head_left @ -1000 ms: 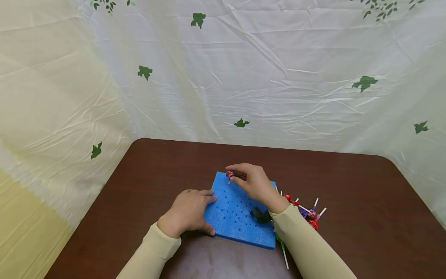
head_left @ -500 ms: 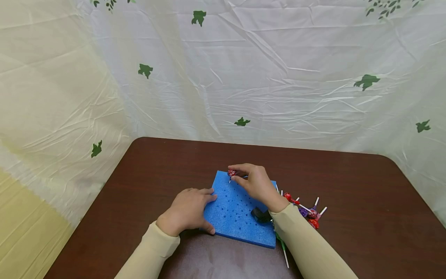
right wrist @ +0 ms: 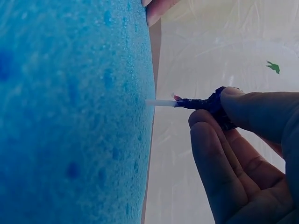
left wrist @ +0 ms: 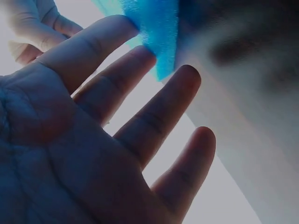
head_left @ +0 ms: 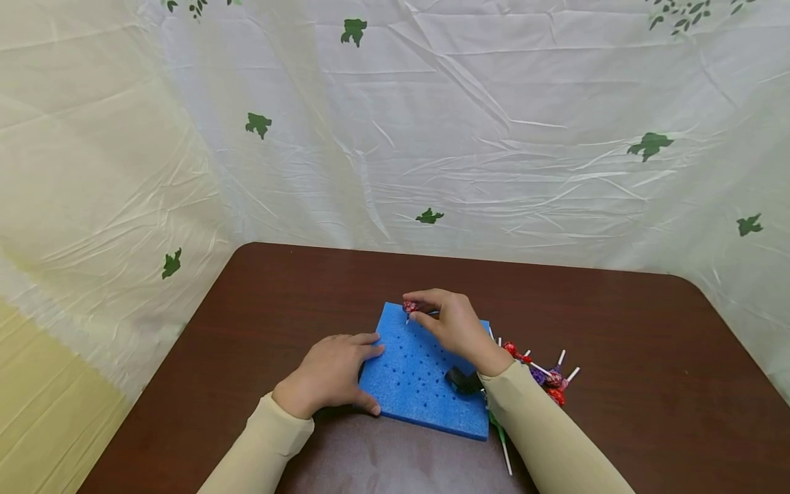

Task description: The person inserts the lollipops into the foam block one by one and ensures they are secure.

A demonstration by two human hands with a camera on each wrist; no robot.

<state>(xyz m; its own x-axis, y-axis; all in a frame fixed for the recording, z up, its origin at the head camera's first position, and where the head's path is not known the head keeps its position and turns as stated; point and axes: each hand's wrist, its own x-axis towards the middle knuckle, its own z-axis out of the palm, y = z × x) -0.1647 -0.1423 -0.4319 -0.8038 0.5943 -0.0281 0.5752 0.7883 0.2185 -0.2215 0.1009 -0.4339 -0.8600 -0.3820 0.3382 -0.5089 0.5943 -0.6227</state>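
A blue foam board (head_left: 426,398) dotted with small holes lies flat on the table. Along its left edge rests my left hand (head_left: 333,374), thumb near the front corner; the left wrist view shows its fingers (left wrist: 159,116) spread and mostly straight. Above the board's far left part, my right hand (head_left: 453,326) pinches a lollipop (head_left: 410,307) by its wrapped head, stick downward. Seen from the right wrist, the wrapper (right wrist: 217,105) looks dark blue and the white stick (right wrist: 163,103) reaches the foam surface; I cannot tell whether its tip is in a hole.
Several wrapped lollipops (head_left: 555,381) lie piled right of the board, partly behind the right sleeve (head_left: 537,425). A green one (head_left: 496,422) lies by the board's right edge. A black device (head_left: 463,381) is at the right wrist. A white leaf-print cloth (head_left: 395,137) hangs behind the brown table (head_left: 296,288).
My right hand and the lollipop have shifted very slightly right since a second ago and are now nearly still. The left hand stays at the board's edge, its forearm drawn slightly left.
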